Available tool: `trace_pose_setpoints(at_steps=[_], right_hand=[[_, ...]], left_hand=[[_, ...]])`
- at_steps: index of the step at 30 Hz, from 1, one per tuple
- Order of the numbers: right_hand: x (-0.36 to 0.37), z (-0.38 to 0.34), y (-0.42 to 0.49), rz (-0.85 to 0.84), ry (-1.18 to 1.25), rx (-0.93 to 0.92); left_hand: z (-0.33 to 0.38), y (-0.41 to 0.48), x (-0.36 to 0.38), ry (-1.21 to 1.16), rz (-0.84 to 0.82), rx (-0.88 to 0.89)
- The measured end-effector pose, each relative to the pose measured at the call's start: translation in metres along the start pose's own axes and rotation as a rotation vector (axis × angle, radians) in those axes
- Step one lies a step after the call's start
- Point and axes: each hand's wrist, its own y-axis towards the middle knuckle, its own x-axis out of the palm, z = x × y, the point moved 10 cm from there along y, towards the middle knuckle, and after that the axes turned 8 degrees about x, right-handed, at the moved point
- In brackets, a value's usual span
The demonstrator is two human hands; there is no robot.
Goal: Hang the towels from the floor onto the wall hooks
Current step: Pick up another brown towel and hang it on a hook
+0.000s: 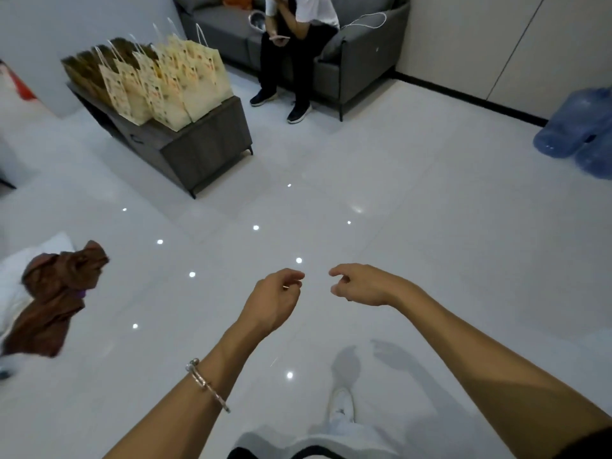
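Crumpled brown cloth towel (56,293) lying near left edge of shiny white tile floor (430,210), partly on soft white cloth (20,276), long side slanting away. Left grip (275,299) and right grip (361,286) hanging over mid-floor, fingers loosely curled, holding nothing. Left grip sitting nearer towel; reaching left probably coming next.

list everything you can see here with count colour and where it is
towel: one, brown, lower left, over a white cloth
white cloth: one, far left edge, partly hidden
paper bags: several, cream, in a row on the cabinet
cabinet: one, dark grey, upper left
sofa: one, grey, top centre
seated person: one, on the sofa
water bottles: two, blue, right edge
floor: white glossy tiles
bracelet: one, silvery, left wrist
left hand: loosely curled, empty
right hand: loosely curled, empty
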Motion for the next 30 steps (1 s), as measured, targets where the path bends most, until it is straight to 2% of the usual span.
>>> trace_pose_setpoints(at_steps=[9,15,20,25,30], right_hand=[[0.005,-0.116,0.064,-0.163,-0.176,-0.218],[0.024,-0.184,0.094,-0.243,-0.312,-0.272],[0.017,-0.244,0.136,-0.223,-0.413,-0.255],[0.005,-0.328,0.178,-0.192,-0.439,-0.224],[0.019,-0.412,0.209,-0.184,-0.427,-0.257]], left_hand=[[-0.058,0.011,-0.087,-0.005,0.21,-0.195],[-0.108,0.025,-0.125,-0.052,0.252,-0.271],[-0.142,0.07,-0.176,-0.103,0.275,-0.245],[-0.186,0.117,-0.246,-0.169,0.268,-0.221],[-0.239,0.135,-0.318,-0.138,0.302,-0.245]])
